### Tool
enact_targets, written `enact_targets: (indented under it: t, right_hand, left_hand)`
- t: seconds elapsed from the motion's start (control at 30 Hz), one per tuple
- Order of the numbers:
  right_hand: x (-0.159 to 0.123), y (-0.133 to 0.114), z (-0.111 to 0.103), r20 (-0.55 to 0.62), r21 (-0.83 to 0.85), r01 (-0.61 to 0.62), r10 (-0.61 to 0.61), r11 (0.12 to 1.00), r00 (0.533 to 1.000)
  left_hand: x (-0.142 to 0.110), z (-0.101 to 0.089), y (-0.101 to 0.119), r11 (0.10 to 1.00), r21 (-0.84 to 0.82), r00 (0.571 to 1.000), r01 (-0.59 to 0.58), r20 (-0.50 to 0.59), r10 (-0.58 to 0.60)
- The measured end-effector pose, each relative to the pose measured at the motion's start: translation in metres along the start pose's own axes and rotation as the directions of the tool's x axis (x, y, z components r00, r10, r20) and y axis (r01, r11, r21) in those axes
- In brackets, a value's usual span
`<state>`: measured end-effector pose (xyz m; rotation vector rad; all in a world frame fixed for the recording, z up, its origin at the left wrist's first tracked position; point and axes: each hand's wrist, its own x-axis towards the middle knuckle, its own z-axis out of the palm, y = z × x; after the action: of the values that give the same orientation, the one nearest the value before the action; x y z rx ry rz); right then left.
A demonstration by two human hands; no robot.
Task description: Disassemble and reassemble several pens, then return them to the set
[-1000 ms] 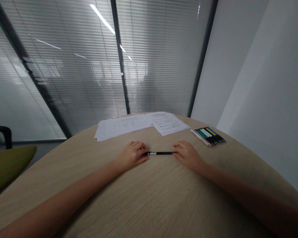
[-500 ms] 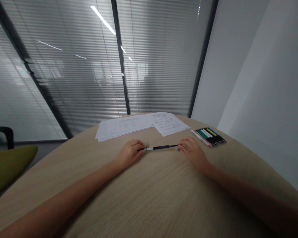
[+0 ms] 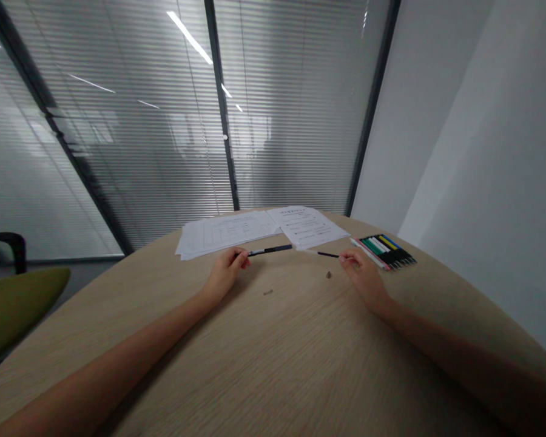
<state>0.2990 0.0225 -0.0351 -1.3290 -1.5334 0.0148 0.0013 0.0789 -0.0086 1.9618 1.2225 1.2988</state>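
My left hand (image 3: 226,270) pinches the dark barrel of a pen (image 3: 270,249) by its end, with a white band near my fingers. My right hand (image 3: 363,270) pinches a thin black-and-white rod (image 3: 323,253), probably the pen's refill. The two pieces point at each other across a narrow gap, above the light wood tabletop (image 3: 264,352). Two small loose parts lie on the table, a grey one (image 3: 267,292) and a brownish one (image 3: 329,275), both too small to identify.
Printed paper sheets (image 3: 255,230) lie at the far edge of the round table, just beyond the pen. A pack of coloured pens (image 3: 383,250) sits close to my right hand. An olive chair (image 3: 13,309) stands at the left; glass partitions with blinds rise behind.
The pen has come apart into two pieces, which my hands have lifted and moved farther from me. My right hand has moved right. Two small parts now lie on the table.
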Motion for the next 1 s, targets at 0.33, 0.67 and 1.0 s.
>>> enact_targets:
  t: [0.33, 0.67, 1.0]
  right_hand:
    - [-0.044, -0.071, 0.001, 0.374, 0.044, 0.515, -0.492, 0.856, 0.786]
    - [-0.05, -0.073, 0.006, 0.567, -0.015, 0.576, -0.467, 0.818, 0.679]
    - [-0.038, -0.08, 0.006, 0.683, 0.014, 0.621, -0.461, 0.784, 0.566]
  left_hand:
    - [0.004, -0.002, -0.009, 0.971, -0.176, 0.974, 0.162, -0.129, -0.186]
    - [0.005, 0.001, -0.012, 0.948, -0.231, 0.966, 0.218, -0.089, -0.243]
    - [0.005, 0.002, -0.013, 0.938, -0.245, 0.961, 0.246, -0.066, -0.269]
